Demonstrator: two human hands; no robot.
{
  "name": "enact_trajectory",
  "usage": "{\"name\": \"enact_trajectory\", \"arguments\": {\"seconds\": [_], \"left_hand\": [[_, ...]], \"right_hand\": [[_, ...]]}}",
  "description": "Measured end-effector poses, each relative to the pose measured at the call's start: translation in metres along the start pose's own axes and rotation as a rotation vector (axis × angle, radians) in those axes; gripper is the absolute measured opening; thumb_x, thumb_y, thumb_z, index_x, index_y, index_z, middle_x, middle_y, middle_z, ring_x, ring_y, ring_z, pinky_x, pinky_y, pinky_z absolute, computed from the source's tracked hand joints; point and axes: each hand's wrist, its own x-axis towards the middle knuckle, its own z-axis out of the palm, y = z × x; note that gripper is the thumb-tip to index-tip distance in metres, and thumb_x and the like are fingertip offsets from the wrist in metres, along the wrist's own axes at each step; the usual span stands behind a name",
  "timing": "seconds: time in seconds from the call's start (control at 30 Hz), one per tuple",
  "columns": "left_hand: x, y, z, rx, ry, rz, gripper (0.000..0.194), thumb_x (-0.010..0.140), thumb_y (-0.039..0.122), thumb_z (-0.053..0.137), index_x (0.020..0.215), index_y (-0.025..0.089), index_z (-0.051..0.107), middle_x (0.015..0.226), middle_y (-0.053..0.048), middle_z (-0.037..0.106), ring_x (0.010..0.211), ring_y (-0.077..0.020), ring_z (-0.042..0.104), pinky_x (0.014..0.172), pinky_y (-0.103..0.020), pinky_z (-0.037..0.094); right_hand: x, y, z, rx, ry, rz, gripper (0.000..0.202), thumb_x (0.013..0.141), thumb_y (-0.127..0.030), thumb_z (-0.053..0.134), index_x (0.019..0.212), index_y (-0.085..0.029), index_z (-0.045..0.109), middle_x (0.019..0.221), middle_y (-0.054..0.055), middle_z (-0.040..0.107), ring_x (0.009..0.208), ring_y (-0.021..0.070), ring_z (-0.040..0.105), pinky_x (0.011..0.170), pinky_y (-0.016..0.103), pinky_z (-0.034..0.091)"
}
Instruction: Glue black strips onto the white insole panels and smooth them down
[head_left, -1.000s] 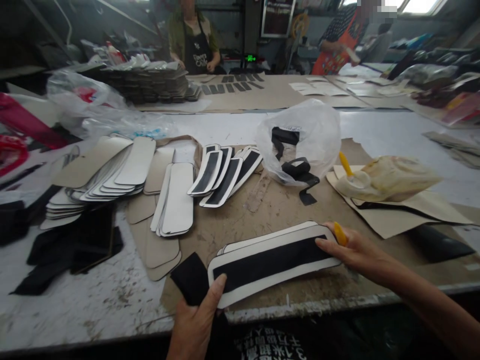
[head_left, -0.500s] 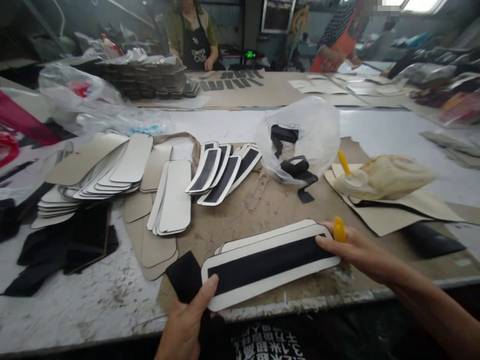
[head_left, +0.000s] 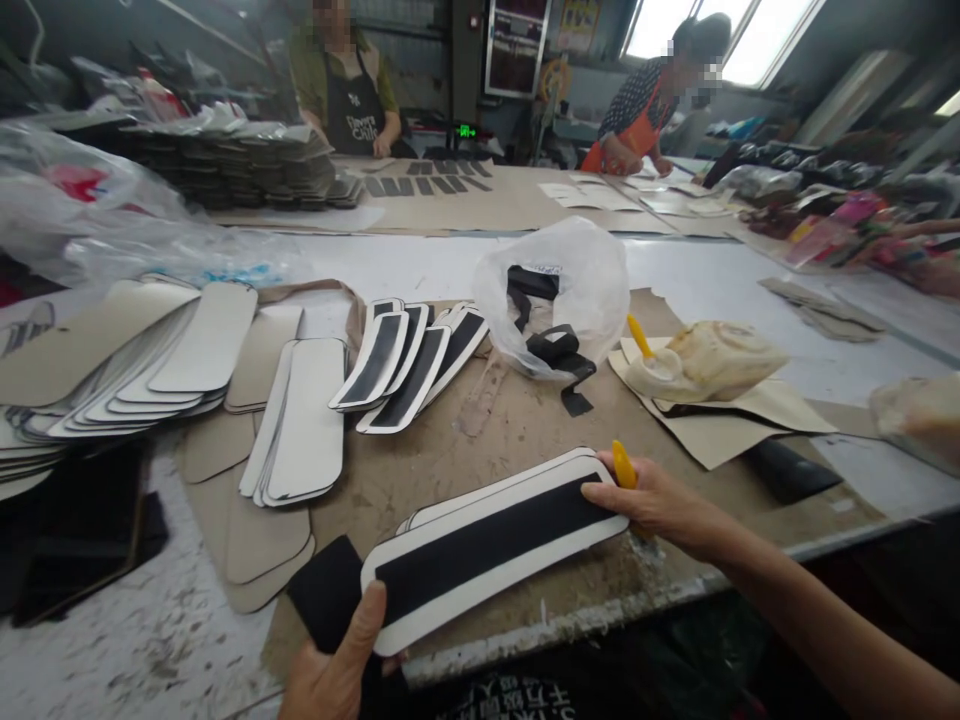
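Left hand (head_left: 337, 675): we see its thumb pinching the strip's near end, as before; the view has swung right.
Strip (head_left: 491, 545): black-on-white, lying on the table (head_left: 135, 650) edge, unmoved between both hands.
Right hand (head_left: 652, 500): fingers pressed on the strip's far end, closed round a yellow tool (head_left: 623, 465), unchanged.

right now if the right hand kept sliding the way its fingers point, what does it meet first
Probably the black strip on the white panel: the right hand points left along it, fingertips already at its end. Farther along is the left hand.
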Motion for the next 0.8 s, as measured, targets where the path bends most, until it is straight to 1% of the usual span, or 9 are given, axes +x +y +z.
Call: {"name": "enact_trajectory", "arguments": {"seconds": [0.1,0.17,0.27,0.33,0.43,0.57,0.63,0.7,0.8], "left_hand": [[-0.004,0.005,0.002,-0.067,-0.040,0.065,0.049,0.050,0.037,0.085,0.088,0.014,0.065,0.078,-0.004,0.069,0.061,-0.0186,0.061,0.048,-0.023,0.050],[-0.004,0.008,0.001,-0.091,-0.099,0.096,0.047,0.055,0.037,0.083,0.092,0.014,0.066,0.085,-0.006,0.069,0.067,-0.0195,0.063,0.052,-0.023,0.051],[-0.001,0.008,-0.001,-0.109,-0.144,0.100,0.046,0.059,0.036,0.081,0.096,0.013,0.066,0.084,-0.007,0.069,0.071,-0.0210,0.063,0.056,-0.025,0.051],[0.001,0.008,-0.003,-0.120,-0.133,0.104,0.044,0.060,0.036,0.081,0.094,0.012,0.066,0.081,-0.006,0.069,0.068,-0.0196,0.062,0.053,-0.023,0.049],[0.002,0.007,-0.004,-0.149,-0.076,0.088,0.043,0.055,0.035,0.083,0.088,0.013,0.067,0.073,-0.002,0.067,0.060,-0.0153,0.058,0.046,-0.020,0.045],[0.003,0.009,-0.004,-0.176,-0.117,0.002,0.045,0.056,0.035,0.083,0.094,0.016,0.067,0.076,-0.001,0.068,0.063,-0.0164,0.060,0.051,-0.022,0.048],[0.003,0.011,-0.003,-0.185,-0.117,-0.003,0.045,0.057,0.035,0.082,0.094,0.016,0.067,0.074,0.000,0.067,0.062,-0.0158,0.059,0.052,-0.021,0.048],[0.002,0.012,-0.002,-0.180,-0.095,0.014,0.045,0.055,0.035,0.083,0.092,0.016,0.067,0.069,0.002,0.065,0.058,-0.0138,0.057,0.049,-0.019,0.046],[0.002,0.013,-0.001,-0.181,-0.081,0.000,0.050,0.053,0.034,0.084,0.096,0.017,0.067,0.075,0.001,0.067,0.059,-0.0129,0.056,0.049,-0.018,0.047]], "right_hand": [[0.004,-0.001,0.001,-0.079,0.023,0.019,0.033,0.077,-0.050,0.060,0.075,-0.017,0.056,0.075,0.001,0.059,0.068,0.0159,0.053,0.060,0.024,0.044],[0.007,-0.001,0.002,-0.102,0.039,0.026,0.034,0.074,-0.053,0.061,0.073,-0.019,0.057,0.069,0.001,0.058,0.064,0.0166,0.052,0.057,0.025,0.044],[0.012,-0.001,0.003,-0.125,0.076,0.020,0.036,0.071,-0.056,0.064,0.068,-0.020,0.058,0.065,0.002,0.057,0.061,0.0180,0.052,0.053,0.025,0.043],[0.014,-0.002,0.004,-0.133,0.080,0.006,0.038,0.071,-0.057,0.063,0.066,-0.020,0.056,0.065,0.002,0.056,0.062,0.0180,0.051,0.053,0.025,0.043],[0.014,-0.006,0.006,-0.100,0.044,-0.004,0.039,0.074,-0.059,0.060,0.070,-0.020,0.055,0.066,0.000,0.054,0.061,0.0160,0.049,0.055,0.024,0.042],[0.014,-0.012,0.008,-0.024,-0.012,-0.008,0.040,0.077,-0.059,0.057,0.076,-0.019,0.056,0.069,0.000,0.053,0.063,0.0147,0.049,0.057,0.023,0.042],[0.014,-0.014,0.009,-0.010,-0.017,-0.011,0.041,0.077,-0.059,0.057,0.075,-0.019,0.054,0.068,-0.001,0.052,0.062,0.0137,0.048,0.056,0.023,0.041],[0.014,-0.014,0.010,-0.029,-0.007,-0.017,0.041,0.077,-0.060,0.055,0.073,-0.019,0.052,0.066,-0.002,0.050,0.060,0.0129,0.046,0.054,0.022,0.040],[0.016,-0.013,0.011,-0.132,0.051,-0.024,0.042,0.077,-0.061,0.054,0.067,-0.020,0.047,0.061,-0.003,0.044,0.056,0.0121,0.041,0.051,0.023,0.036]]}}
